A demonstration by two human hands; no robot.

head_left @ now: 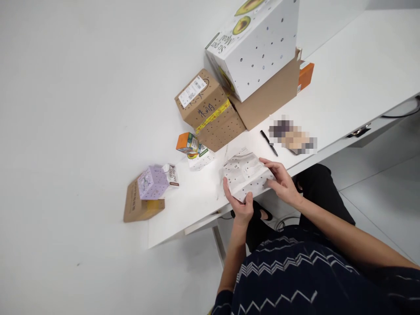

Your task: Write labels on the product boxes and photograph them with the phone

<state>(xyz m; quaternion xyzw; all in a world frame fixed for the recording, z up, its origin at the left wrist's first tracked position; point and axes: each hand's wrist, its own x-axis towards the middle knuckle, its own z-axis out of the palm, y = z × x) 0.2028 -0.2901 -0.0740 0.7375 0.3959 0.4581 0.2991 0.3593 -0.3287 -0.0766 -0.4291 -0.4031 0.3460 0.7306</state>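
A white box [251, 186] with small dark dots rests at the table's front edge, between my two hands. Its top looks glossy and a little crumpled; whether that is a wrapping I cannot tell. My left hand [241, 205] grips the near left corner, thumb on the front face and fingers along the side. At the opposite end my right hand [280, 181] holds the box, fingertips on its upper edge and thumb against the front. A black pen [269, 143] lies just beyond my right hand, beside a pixelated object [293, 137].
A large white avocado-print box [259, 57] sits on a brown carton [269, 98]. Left of them stand a taped carton [210, 111], a small orange box [188, 143] and a purple box [153, 182]. The white table [193, 205] meets the wall behind; its front edge runs before me.
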